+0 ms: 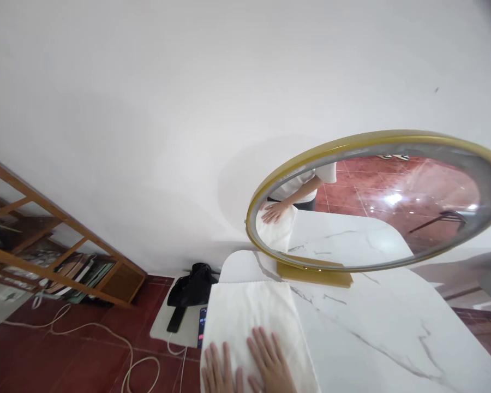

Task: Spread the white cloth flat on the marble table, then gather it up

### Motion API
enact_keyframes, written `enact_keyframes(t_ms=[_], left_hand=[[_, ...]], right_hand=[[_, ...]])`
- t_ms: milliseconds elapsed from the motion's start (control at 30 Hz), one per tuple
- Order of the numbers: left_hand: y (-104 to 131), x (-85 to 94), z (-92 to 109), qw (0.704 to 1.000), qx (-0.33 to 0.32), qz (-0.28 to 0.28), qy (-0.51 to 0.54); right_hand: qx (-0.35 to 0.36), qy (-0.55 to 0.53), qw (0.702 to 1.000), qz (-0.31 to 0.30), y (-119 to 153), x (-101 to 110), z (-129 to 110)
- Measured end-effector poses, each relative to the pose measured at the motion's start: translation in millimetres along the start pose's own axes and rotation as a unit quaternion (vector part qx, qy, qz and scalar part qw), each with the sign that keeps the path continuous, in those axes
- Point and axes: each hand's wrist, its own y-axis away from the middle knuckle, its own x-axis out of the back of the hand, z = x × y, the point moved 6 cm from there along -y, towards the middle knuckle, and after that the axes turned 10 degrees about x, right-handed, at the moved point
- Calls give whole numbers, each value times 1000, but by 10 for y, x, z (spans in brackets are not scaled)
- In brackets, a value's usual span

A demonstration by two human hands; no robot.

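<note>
A white cloth [245, 305] lies spread over the left end of a white marble-patterned table [376, 322]. My left hand [221, 371] rests flat on the cloth near its left edge, fingers apart. Beside it, my right hand [270, 363] is also laid flat on the cloth with its fingers stretched out. Neither hand grips anything. An oval gold-framed mirror [368, 202] stands on a gold base [315, 273] at the back of the table and reflects the cloth, a hand and an arm.
Left of the table, a black bag [194, 284], a dark power bank or phone [177, 319] and a lit phone [202, 327] sit on a low pale surface. A white cable [131, 349] loops over the red floor beside a wooden shelf [61, 262]. A white wall rises behind.
</note>
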Motion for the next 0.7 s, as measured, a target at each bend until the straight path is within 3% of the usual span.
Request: enact_keyframes(t_ms=[100, 233, 333, 400, 533, 600, 700], left_hand=[[159, -229, 327, 998, -57, -26, 12], [172, -481, 1045, 984, -137, -82, 75], [152, -581, 1562, 967, -175, -134, 127], [140, -605, 1781, 960, -188, -151, 146], [92, -607, 1857, 955, -200, -150, 158], [38, -598, 1730, 959, -193, -139, 153], [-76, -559, 1367, 972, -165, -109, 128]], right_hand=[[-37, 56, 997, 21, 457, 26, 218], [-129, 119, 984, 40, 978, 139, 708], [-237, 162, 956, 62, 1274, 324, 1007], [-305, 182, 930, 91, 1393, 443, 1112], [-327, 194, 915, 134, 1355, 512, 1124], [-312, 193, 920, 140, 1244, 477, 1079], [-278, 179, 935, 132, 988, 343, 944]])
